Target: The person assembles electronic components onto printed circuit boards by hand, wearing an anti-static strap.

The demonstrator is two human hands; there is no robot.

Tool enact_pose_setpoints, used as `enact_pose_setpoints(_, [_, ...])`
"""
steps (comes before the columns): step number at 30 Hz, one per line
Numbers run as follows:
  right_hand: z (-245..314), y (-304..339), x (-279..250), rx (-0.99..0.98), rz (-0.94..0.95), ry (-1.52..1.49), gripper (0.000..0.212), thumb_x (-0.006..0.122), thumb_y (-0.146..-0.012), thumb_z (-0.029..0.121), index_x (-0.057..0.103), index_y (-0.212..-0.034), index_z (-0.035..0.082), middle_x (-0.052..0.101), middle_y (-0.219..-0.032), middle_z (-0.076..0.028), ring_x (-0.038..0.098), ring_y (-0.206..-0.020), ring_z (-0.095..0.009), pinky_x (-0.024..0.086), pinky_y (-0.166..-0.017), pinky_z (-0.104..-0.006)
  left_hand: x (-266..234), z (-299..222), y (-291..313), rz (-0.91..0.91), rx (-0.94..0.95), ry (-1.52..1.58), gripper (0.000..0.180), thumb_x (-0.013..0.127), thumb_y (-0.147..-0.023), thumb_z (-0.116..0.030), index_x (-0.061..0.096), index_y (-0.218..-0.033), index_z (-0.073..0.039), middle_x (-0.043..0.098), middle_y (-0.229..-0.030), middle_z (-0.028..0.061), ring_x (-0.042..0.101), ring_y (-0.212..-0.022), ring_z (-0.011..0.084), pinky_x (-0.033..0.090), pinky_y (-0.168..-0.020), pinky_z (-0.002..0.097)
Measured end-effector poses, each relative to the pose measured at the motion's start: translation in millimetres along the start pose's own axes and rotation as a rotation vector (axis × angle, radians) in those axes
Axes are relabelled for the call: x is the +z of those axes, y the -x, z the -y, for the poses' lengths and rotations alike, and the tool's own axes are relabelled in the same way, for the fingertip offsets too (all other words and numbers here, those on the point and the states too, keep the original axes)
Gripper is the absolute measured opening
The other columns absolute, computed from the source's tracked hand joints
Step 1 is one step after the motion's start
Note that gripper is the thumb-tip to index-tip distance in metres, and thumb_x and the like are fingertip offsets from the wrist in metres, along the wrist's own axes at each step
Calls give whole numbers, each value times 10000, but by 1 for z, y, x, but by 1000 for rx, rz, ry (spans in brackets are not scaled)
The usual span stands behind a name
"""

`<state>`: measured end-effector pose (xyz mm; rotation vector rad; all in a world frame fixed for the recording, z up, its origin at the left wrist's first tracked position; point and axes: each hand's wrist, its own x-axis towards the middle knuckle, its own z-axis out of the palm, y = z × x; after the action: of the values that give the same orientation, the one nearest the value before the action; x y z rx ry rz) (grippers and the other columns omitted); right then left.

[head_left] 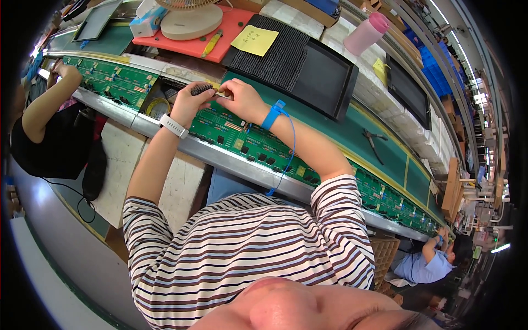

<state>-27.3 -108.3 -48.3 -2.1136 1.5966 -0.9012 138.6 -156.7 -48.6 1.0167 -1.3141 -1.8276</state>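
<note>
My left hand (190,104) is closed round a small dark ribbed strip (201,88), which looks like a row of black parts. Close beside it, the fingers of my right hand (246,100) pinch a tiny pale piece (223,94), too small to name. Both hands hover over the far edge of a line of green circuit boards (209,127) fitted with small components. A white watch band (174,126) circles my left wrist, and a blue wrist strap (275,114) with a thin cord is on my right.
Past the boards lies a black tray (324,77) with dark ribbed rows and a yellow note (254,40). Pliers (373,144) rest on the green bench to the right. A fan (191,22) stands on a red mat. Co-workers sit at both ends of the line.
</note>
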Motion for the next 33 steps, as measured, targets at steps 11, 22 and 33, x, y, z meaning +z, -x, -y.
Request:
enact_pose_setpoints(11, [-32,-19,9,294,-20,-597,207,598,-729,127,596,-893,1,616,-774,-111,587,-699,-154,458,-637,-264,-5,4,-8,12,-23,40,248,600,-785,-108,521,-989,8,598,-897,68,599,-825,138,470,-629,201])
enact_pose_setpoints(22, [-37,-27,15,10,173,163,182,482,-724,112,644,-806,104,537,-792,-109,542,-793,-264,442,-694,-359,-12,7,-12,-37,-33,11,250,575,-802,-101,504,-1014,12,600,-918,78,597,-836,145,470,-653,212])
enact_pose_setpoints(33, [-31,-22,19,-11,100,230,177,486,-721,143,643,-794,106,545,-816,-136,568,-736,-294,463,-666,-388,-12,8,-12,-45,-13,-5,251,570,-800,-94,506,-1016,17,600,-911,76,597,-831,136,465,-637,200])
